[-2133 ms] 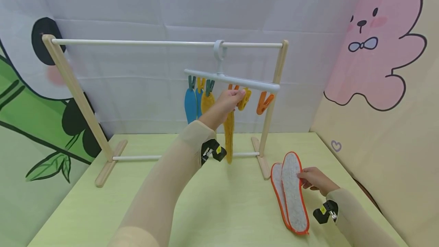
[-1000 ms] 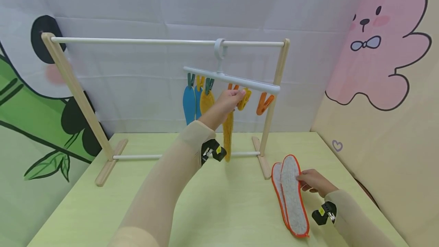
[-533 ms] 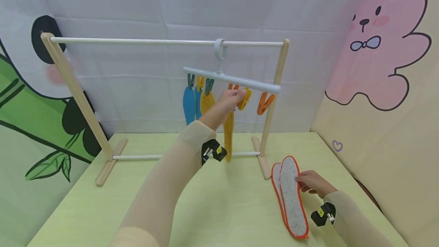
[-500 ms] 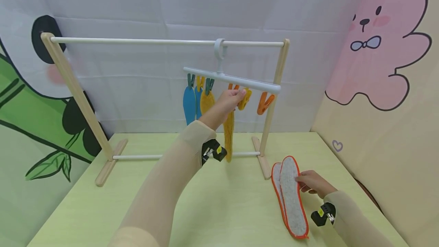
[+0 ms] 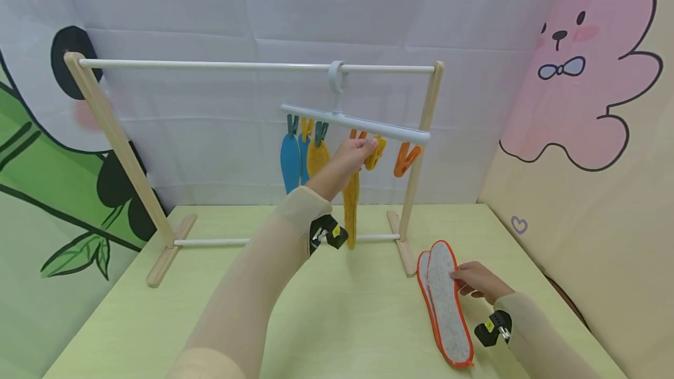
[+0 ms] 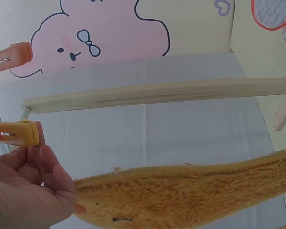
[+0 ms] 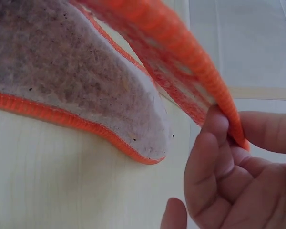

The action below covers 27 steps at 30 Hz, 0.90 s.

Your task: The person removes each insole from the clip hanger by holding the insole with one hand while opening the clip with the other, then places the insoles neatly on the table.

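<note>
In the head view my left hand [image 5: 344, 162] is raised to the white hanger [image 5: 363, 124] and pinches a yellow clothespin [image 5: 375, 154] below its bar. The left wrist view has that clothespin [image 6: 19, 133] between thumb and fingers. Beside this hand hangs a long fuzzy ochre insole [image 6: 181, 193]. At the lower right, my right hand [image 5: 481, 281] pinches the edge of a grey insole [image 5: 449, 303] with red-orange trim. A matching insole [image 5: 424, 276] lies partly hidden under it on the table. In the right wrist view the held insole [image 7: 205, 57] is tilted above the other one [image 7: 86, 71].
A wooden rack with a white top rod [image 5: 210, 64] carries the hanger. Blue insoles [image 5: 290, 162] and a yellow insole [image 5: 317, 157] hang from clothespins at its left. An orange clothespin [image 5: 405, 159] hangs at its right end. The pale table [image 5: 316, 320] meets a wall at right.
My right hand has shifted slightly left and toward me with the grey insole, whose top end is a little lower. The left hand holds its place on the yellow clothespin.
</note>
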{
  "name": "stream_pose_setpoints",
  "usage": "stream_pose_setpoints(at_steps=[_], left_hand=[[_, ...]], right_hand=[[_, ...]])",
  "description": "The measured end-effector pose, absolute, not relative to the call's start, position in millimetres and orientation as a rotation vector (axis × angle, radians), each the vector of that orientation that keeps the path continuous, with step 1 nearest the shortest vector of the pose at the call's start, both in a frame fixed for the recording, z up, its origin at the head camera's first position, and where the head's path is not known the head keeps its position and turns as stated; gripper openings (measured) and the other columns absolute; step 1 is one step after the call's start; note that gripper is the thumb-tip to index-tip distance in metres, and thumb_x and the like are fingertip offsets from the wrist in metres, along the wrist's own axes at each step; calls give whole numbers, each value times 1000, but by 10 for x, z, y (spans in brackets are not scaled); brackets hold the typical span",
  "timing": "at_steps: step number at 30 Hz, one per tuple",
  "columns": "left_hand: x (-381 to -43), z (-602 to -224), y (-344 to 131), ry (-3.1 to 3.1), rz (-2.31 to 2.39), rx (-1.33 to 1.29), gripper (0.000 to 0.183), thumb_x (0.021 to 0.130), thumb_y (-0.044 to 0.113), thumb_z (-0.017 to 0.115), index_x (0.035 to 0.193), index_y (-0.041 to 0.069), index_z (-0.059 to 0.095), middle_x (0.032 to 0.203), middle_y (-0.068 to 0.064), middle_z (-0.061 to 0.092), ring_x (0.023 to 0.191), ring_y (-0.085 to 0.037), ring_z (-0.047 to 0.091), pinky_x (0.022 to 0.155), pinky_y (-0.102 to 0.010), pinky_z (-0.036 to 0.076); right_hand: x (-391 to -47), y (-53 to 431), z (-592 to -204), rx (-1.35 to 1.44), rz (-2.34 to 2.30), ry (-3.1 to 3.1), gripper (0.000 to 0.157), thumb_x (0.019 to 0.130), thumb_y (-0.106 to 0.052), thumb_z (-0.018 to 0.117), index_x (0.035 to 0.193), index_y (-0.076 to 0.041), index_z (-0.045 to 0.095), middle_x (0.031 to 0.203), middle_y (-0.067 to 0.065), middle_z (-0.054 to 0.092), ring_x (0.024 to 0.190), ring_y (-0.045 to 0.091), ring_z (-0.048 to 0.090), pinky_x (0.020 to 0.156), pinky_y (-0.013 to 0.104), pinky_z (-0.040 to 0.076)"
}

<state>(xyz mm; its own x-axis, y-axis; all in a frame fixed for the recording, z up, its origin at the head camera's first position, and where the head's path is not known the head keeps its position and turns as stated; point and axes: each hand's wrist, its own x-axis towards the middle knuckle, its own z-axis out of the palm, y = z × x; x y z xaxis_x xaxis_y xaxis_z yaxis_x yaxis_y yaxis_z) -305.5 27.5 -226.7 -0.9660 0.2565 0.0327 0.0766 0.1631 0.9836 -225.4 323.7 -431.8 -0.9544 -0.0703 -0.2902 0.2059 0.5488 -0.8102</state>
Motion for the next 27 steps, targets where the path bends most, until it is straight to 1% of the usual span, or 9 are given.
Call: stream_pose_setpoints(at_steps=[5,9,12,17,21,27], left_hand=[[-3059,-2279,281,2281,1912,330,31,102,30,45,94,3,58,76,-2,41,84,-17,42,86,-37,34],[-3063,-2281,283,2282,1917,326,32,102,29,46,99,1,59,77,-2,41,82,-17,41,85,-36,34],[-3064,-2279,287,2285,1919,319,32,102,30,46,100,1,60,77,-1,42,82,-16,41,86,-37,34],[-3062,-2270,300,2295,1906,320,30,102,30,46,91,5,57,72,-1,40,75,-16,39,84,-36,34],[-3056,-2265,309,2295,1906,325,29,102,30,46,89,6,55,69,-1,38,71,-15,38,81,-35,33],[-3064,-2276,319,2279,1924,331,31,103,30,45,83,7,50,67,-1,37,70,-14,37,79,-34,32]], right_hand=[[-2253,3237,-4327,124,-1354,2498,21,93,-14,54,74,-7,59,67,0,57,63,16,57,61,31,37],[-2260,3244,-4332,127,-1346,2499,21,94,-15,54,75,-7,59,68,0,57,63,16,57,62,32,37],[-2265,3250,-4336,131,-1333,2500,21,94,-15,55,75,-6,59,69,1,57,64,17,56,63,32,38],[-2272,3255,-4343,141,-1325,2498,21,94,-16,55,76,-6,60,69,1,57,65,17,57,63,32,38],[-2277,3247,-4346,152,-1325,2494,21,94,-16,55,76,-6,59,69,1,57,64,17,57,62,32,37],[-2282,3235,-4356,174,-1300,2491,21,94,-16,55,77,-6,59,70,1,57,64,17,56,63,32,36]])
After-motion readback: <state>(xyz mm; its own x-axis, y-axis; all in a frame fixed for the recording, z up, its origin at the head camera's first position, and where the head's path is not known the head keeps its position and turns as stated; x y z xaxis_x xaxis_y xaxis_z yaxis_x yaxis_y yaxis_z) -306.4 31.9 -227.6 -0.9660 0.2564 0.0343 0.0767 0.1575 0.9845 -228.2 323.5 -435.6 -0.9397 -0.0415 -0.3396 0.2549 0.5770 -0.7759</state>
